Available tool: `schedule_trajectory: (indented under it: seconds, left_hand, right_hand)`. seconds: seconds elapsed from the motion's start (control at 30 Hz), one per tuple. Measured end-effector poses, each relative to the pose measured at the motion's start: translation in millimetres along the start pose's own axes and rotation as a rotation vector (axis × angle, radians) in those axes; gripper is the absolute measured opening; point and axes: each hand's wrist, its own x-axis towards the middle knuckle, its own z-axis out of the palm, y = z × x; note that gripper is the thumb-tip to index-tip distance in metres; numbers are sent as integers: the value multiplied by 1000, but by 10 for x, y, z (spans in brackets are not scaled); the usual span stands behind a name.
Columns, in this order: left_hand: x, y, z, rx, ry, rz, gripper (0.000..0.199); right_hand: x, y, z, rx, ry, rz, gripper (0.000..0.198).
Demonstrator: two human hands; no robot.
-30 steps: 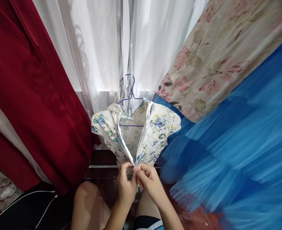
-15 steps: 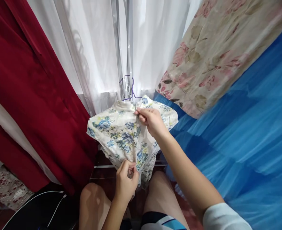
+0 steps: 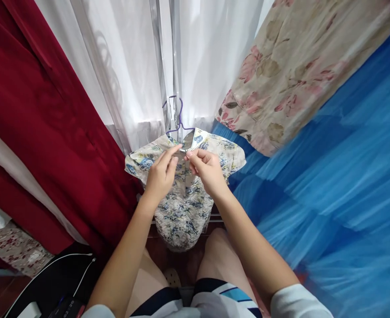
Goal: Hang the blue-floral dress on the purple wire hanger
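A white dress with blue and yellow flowers [image 3: 171, 216] hangs in front of me on a purple hanger [image 3: 181, 117]. At its neckline, my right hand [image 3: 206, 170] pinches the edge of the back opening between thumb and fingertips. A small pale bit shows at those fingertips, too small to name. My left hand [image 3: 162, 174] reaches to the other side of the neckline, its index finger stretched out to the collar and its thumb apart. Whether the left fingertips press the cloth is hard to see.
White curtain-like cloth [image 3: 128, 66] hangs behind the hanger. Dark red fabric [image 3: 55, 145] is on the left. Beige floral cloth [image 3: 264, 88] and blue tulle [image 3: 314, 190] hang on the right. White cables [image 3: 52, 263] lie on a black surface at lower left.
My left hand has let go of the lower part of the opening and moved up to the neckline. My right hand keeps its pinch at the neckline. The dress now hangs straighter.
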Motion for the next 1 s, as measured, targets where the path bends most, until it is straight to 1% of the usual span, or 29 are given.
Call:
schedule_trajectory:
  seconds: [0.07, 0.17, 0.27, 0.3, 0.37, 0.43, 0.47, 0.5, 0.57, 0.6, 0.63, 0.7, 0.73, 0.8, 0.83, 0.9, 0.93, 1.0]
  left_hand:
    - [202, 39, -13, 112, -27, 101, 23]
    - [315, 77, 14, 205, 65, 154, 18]
    - [351, 18, -11, 190, 190, 111, 17]
    - [367, -47, -51, 173, 247, 86, 18]
    - [405, -267, -183, 115, 390, 33, 19]
    - [436, -584, -366, 17, 550, -38, 19]
    - [440, -760, -462, -45, 627, -90, 17]
    - [432, -935, -549, -117, 707, -170, 15]
    - [370, -1243, -675, -293, 835, -415, 11]
    - [313, -1362, -705, -369, 858, -544, 9]
    - [238, -1454, -710, -431, 850, -663, 7]
    - [41, -1560, -651, -505, 748, -844, 8]
    - [-73, -1578, -593, -526, 674, -906, 9]
    - [-300, -1558, -445, -572, 525, -1006, 12]
    - [-401, -1523, -363, -591, 461, -1032, 14]
    - [-548, -1401, -201, -630, 360, -1032, 19]
    - [-591, -1312, -125, -654, 324, -1014, 22]
    - [-618, -1077, 12, -713, 224, -934, 27]
  right_hand:
    - [29, 26, -8, -24, -8, -14, 35]
    - [104, 160, 5, -57, 22, -61, 36]
    - [144, 363, 24, -130, 81, -109, 34]
    - [136, 428, 22, -158, 87, -107, 33]
    - [80, 531, -6, -210, 73, -71, 33]
    - [-17, 588, -60, -250, 51, -28, 32]
    - [-75, 599, -90, -267, 45, -14, 32]
    - [-134, 600, -118, -284, 41, -7, 31]
    - [-251, 585, -160, -302, 28, -1, 31]
    - [-304, 575, -174, -296, 16, 8, 31]
    - [-352, 568, -185, -279, 2, 22, 31]
    - [-438, 576, -217, -225, -13, 61, 32]
    - [-477, 595, -246, -202, 1, 81, 33]
    - [-556, 671, -347, -188, 83, 111, 33]
    - [-597, 729, -419, -190, 135, 125, 33]
    - [-683, 875, -591, -216, 212, 158, 34]
    - [-726, 956, -679, -252, 225, 183, 34]
    - [-809, 1101, -830, -388, 201, 267, 34]
